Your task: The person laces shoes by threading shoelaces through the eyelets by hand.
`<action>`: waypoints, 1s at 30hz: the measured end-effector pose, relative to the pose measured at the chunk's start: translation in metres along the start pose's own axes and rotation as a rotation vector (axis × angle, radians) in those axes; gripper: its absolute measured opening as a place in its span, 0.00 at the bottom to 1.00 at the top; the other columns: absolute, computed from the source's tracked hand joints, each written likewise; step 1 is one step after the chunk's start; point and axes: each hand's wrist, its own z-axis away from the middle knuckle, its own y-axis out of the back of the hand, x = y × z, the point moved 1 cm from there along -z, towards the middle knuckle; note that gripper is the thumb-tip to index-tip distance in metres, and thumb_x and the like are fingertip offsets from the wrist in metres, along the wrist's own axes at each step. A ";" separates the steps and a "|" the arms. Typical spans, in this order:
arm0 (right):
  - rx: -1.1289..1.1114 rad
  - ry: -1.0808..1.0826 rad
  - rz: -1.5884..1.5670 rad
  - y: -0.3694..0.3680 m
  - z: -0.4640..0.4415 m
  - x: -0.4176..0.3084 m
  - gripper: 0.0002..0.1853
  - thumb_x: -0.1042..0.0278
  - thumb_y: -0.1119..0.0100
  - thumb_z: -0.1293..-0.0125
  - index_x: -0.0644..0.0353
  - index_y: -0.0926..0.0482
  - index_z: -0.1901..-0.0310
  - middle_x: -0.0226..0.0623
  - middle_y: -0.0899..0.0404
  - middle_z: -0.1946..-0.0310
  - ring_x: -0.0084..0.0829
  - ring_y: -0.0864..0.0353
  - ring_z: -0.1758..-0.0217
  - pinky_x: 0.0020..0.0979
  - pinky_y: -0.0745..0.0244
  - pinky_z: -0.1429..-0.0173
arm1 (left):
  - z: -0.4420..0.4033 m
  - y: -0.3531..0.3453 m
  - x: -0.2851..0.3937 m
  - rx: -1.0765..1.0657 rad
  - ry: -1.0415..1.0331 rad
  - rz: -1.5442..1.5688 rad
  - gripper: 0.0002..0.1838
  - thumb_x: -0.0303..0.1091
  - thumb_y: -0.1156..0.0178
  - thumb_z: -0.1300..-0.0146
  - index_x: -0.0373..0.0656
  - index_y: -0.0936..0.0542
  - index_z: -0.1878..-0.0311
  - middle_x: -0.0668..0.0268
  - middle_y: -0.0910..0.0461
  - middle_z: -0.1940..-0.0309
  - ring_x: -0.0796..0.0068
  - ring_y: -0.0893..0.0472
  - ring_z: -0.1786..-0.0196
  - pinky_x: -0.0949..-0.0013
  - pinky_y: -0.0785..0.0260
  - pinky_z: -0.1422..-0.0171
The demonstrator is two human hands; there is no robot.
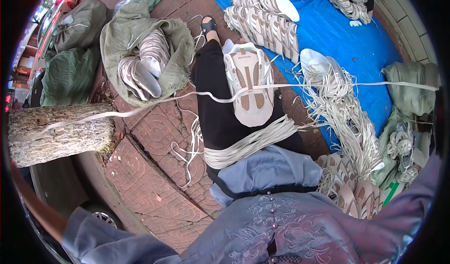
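Note:
Both my arms are stretched wide to the sides; my left hand and my right hand lie outside the visible circle. One long pale shoelace (220, 99) runs across the whole view between the two edges, passing over a beige and white shoe upper (243, 109). That upper rests on my black-trousered lap, its tongue with lettering toward my knees. A bundle of white laces (248, 144) lies across my thighs, nearer my waist. What holds the ends of the stretched lace is hidden.
A sack (115, 53) with stacked uppers stands at left, near a tree trunk (61, 132). On the blue tarp (337, 39) lie rows of uppers (265, 29) and a heap of loose laces (347, 118). More uppers (347, 184) sit by my right hip. Loose laces (190, 156) trail over paving.

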 end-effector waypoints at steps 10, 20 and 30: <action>-1.080 0.283 -0.394 -0.484 0.228 -0.106 0.18 0.80 0.43 0.59 0.59 0.23 0.61 0.25 0.26 0.72 0.15 0.33 0.75 0.19 0.37 0.70 | 0.430 -0.367 0.177 -0.998 0.188 0.517 0.05 0.24 0.44 0.48 0.40 0.22 0.67 0.65 0.21 0.69 0.76 0.22 0.66 0.72 0.30 0.66; -0.968 0.565 -0.162 -0.590 0.283 -0.132 0.32 0.84 0.46 0.59 0.61 0.32 0.46 0.37 0.23 0.63 0.21 0.27 0.72 0.24 0.29 0.68 | 0.512 -0.393 0.181 -0.963 0.164 0.409 0.02 0.21 0.45 0.50 0.36 0.27 0.72 0.53 0.26 0.78 0.56 0.24 0.74 0.66 0.32 0.71; -1.312 -0.095 -0.506 -0.586 0.275 -0.130 0.34 0.85 0.48 0.61 0.69 0.36 0.44 0.39 0.24 0.59 0.20 0.28 0.78 0.21 0.30 0.73 | 0.515 -0.389 0.193 -0.911 -0.110 0.186 0.03 0.21 0.46 0.51 0.37 0.30 0.72 0.54 0.27 0.80 0.56 0.24 0.75 0.62 0.32 0.74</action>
